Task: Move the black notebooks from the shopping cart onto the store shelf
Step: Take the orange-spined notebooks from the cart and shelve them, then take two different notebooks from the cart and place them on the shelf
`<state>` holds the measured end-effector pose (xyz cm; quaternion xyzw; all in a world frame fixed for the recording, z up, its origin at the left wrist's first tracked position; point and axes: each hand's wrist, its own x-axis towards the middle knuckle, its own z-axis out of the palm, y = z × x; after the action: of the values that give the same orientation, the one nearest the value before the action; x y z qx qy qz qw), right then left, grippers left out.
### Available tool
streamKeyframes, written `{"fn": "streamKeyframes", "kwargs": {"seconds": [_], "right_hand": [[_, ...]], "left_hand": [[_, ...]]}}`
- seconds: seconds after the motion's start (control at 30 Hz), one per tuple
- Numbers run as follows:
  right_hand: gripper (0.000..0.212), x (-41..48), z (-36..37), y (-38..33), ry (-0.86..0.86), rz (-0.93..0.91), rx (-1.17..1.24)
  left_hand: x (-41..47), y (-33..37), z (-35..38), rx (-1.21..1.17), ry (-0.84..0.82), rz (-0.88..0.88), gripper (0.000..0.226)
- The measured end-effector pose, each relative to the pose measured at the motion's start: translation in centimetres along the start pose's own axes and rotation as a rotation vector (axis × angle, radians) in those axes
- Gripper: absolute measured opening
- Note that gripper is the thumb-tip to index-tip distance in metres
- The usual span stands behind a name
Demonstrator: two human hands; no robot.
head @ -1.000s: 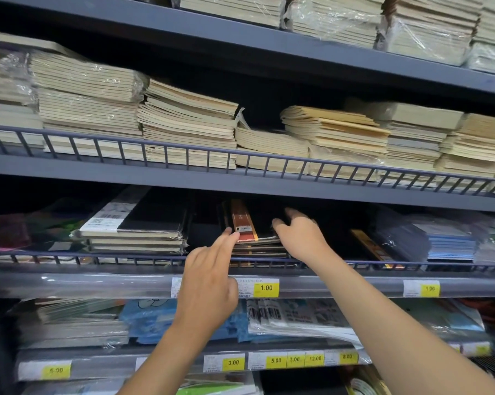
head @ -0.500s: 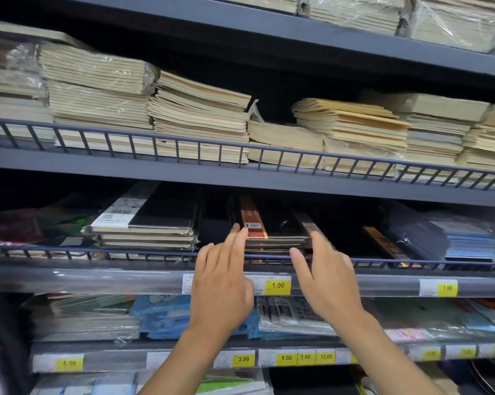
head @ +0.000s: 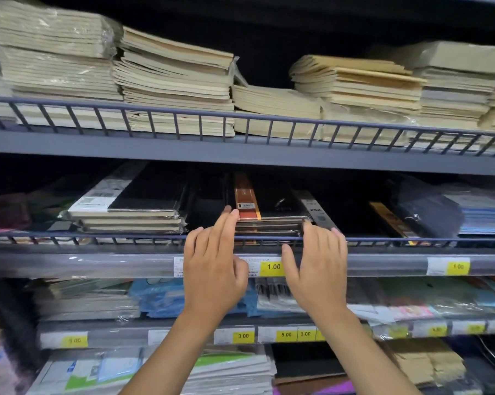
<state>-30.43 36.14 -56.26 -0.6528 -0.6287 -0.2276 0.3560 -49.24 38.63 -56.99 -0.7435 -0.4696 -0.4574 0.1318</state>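
The black notebooks are lying in a short flat stack directly above the yellow "1.00" price tag, behind the wire rail that is running just over that tag. The person is bracketing the stack. The left hand is reaching up to the left of the tag, its straight fingertips touching the stack's left front corner. The right hand is standing just right of the tag, fingers flat against the stack's right end. Neither hand is gripping anything; both are loose and extended. To me this looks like squaring the pile so its edges are sitting flush and staying inside the rail. The cart is not showing.

As for writing, an orange band is crossing the top cover above the tag, its small label too blurred to read. Up and to the right of the tag, a grey strip is showing what looks like "25K". Far right of the tag, another yellow tag is faintly showing "1.00". Below the tag, lower tags are reading "3.00", "5.00" and "3.00".
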Motion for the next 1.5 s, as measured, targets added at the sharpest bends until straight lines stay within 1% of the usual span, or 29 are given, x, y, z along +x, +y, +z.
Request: {"fn": "streamKeyframes", "kwargs": {"seconds": [0.13, 0.23, 0.3, 0.37, 0.47, 0.57, 0.67, 0.73, 0.83, 0.97, 1.03, 1.1, 1.33, 1.5], "right_hand": [[0.044, 0.1, -0.6, 0.0, -0.056, 0.004, -0.003], [0.044, 0.5, -1.8, 0.0, -0.138, 0.004, 0.009], [0.044, 1.0, -2.9, -0.1, -0.223, 0.008, 0.008], [0.043, 1.7, -4.1, -0.2, -0.327, 0.019, 0.008], [0.046, 3.6, -6.5, -0.3, -0.546, 0.016, 0.003], [0.058, 6.5, -9.4, -0.4, -0.839, 0.013, -0.002], [0.069, 9.4, -12.5, -0.6, -1.037, 0.062, -0.031], [0.069, 10.9, -14.8, -0.9, -1.124, 0.074, -0.05], [0.068, 13.2, -18.9, -1.9, -1.227, 0.115, -0.025], [0.066, 16.4, -24.6, -3.7, -1.272, 0.156, -0.008], [0.065, 17.7, -27.7, -4.5, -1.268, 0.183, -0.002], [0.065, 18.7, -30.7, -5.2, -1.248, 0.211, 0.006], [0.066, 19.0, -39.6, -4.6, -1.088, 0.269, -0.051], [0.065, 17.0, -45.9, -0.7, -0.882, 0.293, -0.046]], "left_hand": [[-0.1, -0.1, 0.7, 0.009, 0.04, -0.008, 0.076], [0.1, 0.5, 0.0, 0.017, -0.033, -0.056, 0.073], [0.4, 1.1, -1.3, 0.024, -0.143, -0.092, 0.075], [1.0, 1.5, -3.0, 0.021, -0.291, -0.132, 0.079], [2.7, 2.3, -5.9, -0.004, -0.526, -0.224, 0.081], [5.8, 3.8, -9.2, -0.034, -0.755, -0.344, 0.077], [9.1, 5.1, -12.6, -0.002, -1.032, -0.454, 0.081], [11.2, 6.1, -14.9, 0.002, -1.137, -0.494, 0.082], [14.2, 7.6, -18.6, -0.007, -1.223, -0.51, 0.078], [17.6, 9.0, -23.1, 0.005, -1.26, -0.459, 0.074], [19.1, 9.6, -25.2, -0.01, -1.268, -0.441, 0.072], [20.6, 10.4, -27.3, -0.011, -1.259, -0.386, 0.071], [23.4, 14.2, -31.3, -0.006, -1.195, -0.151, 0.072], [23.3, 19.5, -31.6, -0.01, -1.116, 0.047, 0.068]]}}
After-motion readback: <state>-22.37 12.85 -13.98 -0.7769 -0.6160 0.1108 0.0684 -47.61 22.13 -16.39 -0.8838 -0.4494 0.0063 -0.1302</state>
